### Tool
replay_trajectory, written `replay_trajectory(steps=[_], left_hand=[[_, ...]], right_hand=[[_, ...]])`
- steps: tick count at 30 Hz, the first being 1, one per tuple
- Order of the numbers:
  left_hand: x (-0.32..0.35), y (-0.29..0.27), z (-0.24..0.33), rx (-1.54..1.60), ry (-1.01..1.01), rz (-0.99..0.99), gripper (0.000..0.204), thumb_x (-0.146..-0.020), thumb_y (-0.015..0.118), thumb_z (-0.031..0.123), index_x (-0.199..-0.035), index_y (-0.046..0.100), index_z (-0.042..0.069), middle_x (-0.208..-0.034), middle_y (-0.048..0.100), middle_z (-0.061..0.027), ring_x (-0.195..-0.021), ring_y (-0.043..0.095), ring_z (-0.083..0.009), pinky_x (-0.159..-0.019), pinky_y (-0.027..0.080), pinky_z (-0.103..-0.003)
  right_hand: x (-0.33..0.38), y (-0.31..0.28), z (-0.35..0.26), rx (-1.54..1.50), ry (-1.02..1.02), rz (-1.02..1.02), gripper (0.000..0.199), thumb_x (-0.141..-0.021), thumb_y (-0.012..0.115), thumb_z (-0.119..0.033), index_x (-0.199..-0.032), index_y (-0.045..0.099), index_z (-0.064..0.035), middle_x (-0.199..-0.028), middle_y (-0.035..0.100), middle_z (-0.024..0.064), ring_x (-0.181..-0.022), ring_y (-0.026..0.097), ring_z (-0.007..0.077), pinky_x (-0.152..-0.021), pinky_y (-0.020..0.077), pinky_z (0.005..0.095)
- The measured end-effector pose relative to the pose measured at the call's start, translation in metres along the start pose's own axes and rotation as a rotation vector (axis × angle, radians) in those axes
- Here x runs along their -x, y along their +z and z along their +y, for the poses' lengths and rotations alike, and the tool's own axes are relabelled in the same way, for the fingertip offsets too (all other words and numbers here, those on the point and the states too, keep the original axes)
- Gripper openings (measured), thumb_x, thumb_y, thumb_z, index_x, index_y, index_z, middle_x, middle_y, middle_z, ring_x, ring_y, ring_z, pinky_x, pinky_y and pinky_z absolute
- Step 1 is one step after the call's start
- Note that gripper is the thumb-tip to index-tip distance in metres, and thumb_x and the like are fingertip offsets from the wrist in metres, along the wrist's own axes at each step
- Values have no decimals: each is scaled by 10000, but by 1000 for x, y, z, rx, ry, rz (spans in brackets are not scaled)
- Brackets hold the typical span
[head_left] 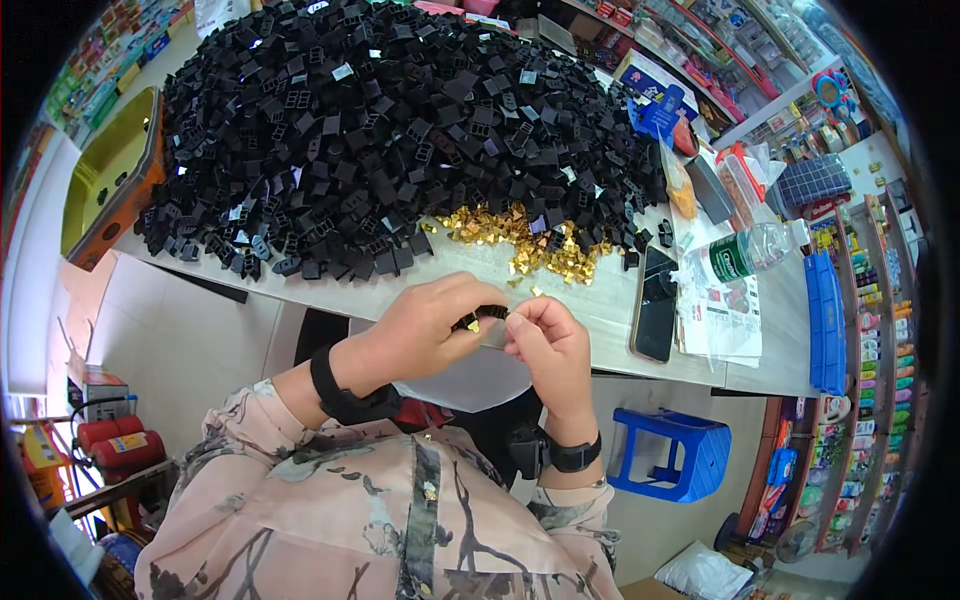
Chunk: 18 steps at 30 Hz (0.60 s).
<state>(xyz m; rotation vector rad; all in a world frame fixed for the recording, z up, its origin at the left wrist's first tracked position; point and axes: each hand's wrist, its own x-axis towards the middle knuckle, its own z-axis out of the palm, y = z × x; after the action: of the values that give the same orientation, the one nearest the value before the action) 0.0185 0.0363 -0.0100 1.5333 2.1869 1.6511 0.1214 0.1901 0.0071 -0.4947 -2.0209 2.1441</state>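
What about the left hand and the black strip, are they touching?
Touching. The head view shows the left hand holding the black strip in its curled fingers.

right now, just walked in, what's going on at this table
A person is handling a small dark piece with both hands at the table's near edge. The left hand holds it, with a gold bit showing at its fingers. The right hand is pinched close by the piece's right end; whether it grips anything is hard to tell. Beyond lie a big heap of black pieces and a small pile of gold pieces, with a phone to the right.
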Motion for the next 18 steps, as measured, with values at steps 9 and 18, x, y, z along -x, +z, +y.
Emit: replay_trajectory(steps=[9,18], left_hand=[[4,-3,1,26,-97,-89,251,-773,649,10,-1019,621,54,-880,638,-104,-798,629,-278,-673,500,-336],[3,-5,-4,86,-15,-41,224,-793,637,20,-1016,626,39,-910,650,-120,-819,638,-282,-693,505,-331]], right_hand=[[-1,0,0,133,26,-45,134,-903,641,-168,-902,589,-45,-768,606,-14,-664,554,37,-599,428,168],[-9,-4,-7,87,43,-163,125,-907,636,-168,-908,595,-50,-777,616,-13,-670,550,35,-603,427,165]])
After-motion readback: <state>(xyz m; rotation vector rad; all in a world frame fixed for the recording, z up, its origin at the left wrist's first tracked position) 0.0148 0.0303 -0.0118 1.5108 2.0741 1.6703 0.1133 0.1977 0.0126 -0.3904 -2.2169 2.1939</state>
